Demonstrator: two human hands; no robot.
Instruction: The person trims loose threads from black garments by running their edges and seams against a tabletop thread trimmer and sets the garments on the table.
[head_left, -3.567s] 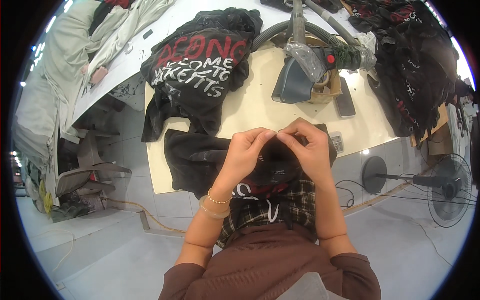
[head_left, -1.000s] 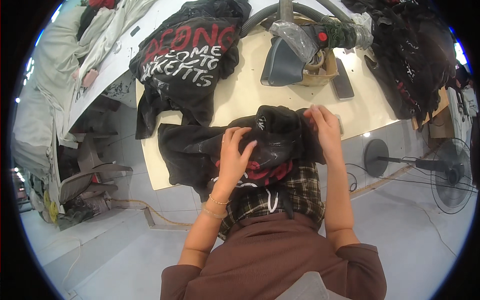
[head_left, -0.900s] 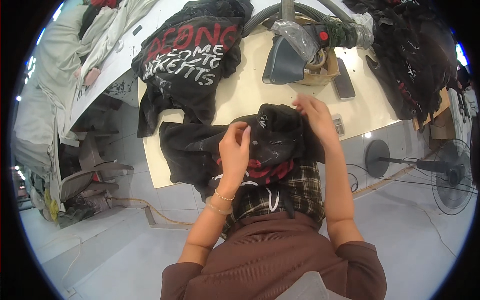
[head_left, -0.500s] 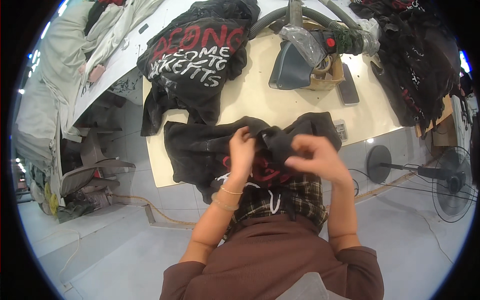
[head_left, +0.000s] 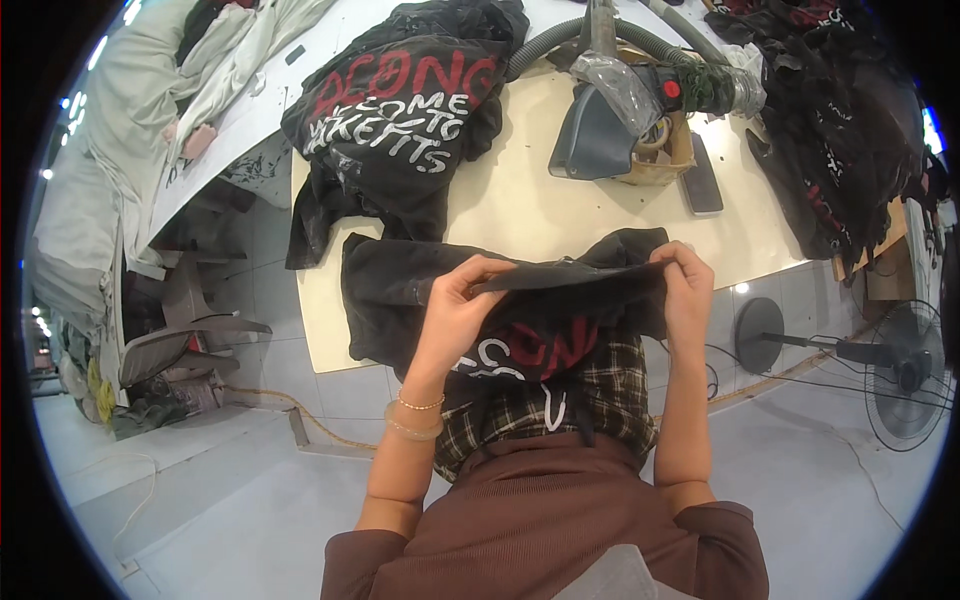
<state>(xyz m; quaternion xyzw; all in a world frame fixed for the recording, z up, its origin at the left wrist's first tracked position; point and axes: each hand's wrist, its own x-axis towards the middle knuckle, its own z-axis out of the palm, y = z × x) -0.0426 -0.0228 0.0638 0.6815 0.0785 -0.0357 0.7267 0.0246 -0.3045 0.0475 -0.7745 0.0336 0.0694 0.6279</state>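
Observation:
A black printed garment (head_left: pixel 400 300) lies over the near edge of the table and hangs down toward my lap, with red and white lettering on its lower part. My left hand (head_left: pixel 462 300) pinches its raised edge between thumb and fingers. At the other end of that edge my right hand (head_left: pixel 685 285) grips the cloth, fingers curled over it. Between both hands the edge is stretched nearly straight from left to right. Parts of the fingertips are hidden by the fabric.
A pile of black printed garments (head_left: pixel 400 120) lies at the table's far left, with another dark garment pile (head_left: pixel 840 150) at the right. Behind my work stand a grey machine head (head_left: pixel 590 140) with a hose, a box (head_left: pixel 678 160) and a phone (head_left: pixel 703 180). A fan (head_left: pixel 905 370) stands right.
My hands have moved apart, the right one outward to the right. The bunched cloth between them is now drawn out into a long taut edge, and the right hand has closed on it.

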